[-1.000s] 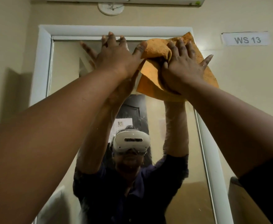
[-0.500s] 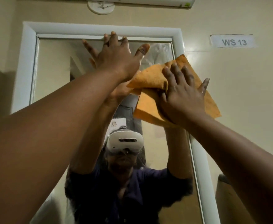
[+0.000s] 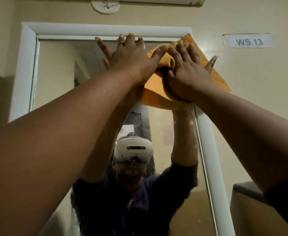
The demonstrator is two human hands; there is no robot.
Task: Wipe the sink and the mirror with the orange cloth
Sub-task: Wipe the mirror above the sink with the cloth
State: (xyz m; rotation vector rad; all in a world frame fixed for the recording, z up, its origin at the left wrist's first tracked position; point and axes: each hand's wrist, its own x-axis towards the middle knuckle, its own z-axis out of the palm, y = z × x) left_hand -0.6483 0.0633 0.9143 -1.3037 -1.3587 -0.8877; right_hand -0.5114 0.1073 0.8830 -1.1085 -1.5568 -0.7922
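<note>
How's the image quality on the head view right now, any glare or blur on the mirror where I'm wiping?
Head view: dim, warm light; no strong glare on the mirror, only a faint sheen on the wall near the WS 13 label. Wide-angle lens bows the white frame. The orange cloth and both hands look sharp.

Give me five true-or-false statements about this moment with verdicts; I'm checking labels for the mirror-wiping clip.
1. The right hand presses the orange cloth flat. True.
2. The cloth is near the mirror's bottom left corner. False: it is at the top right corner.
3. The left hand lies with fingers spread near the mirror's top edge. True.
4. The wall sign reads WS 31. False: WS 13.
5. The mirror's frame is black. False: white.
</note>
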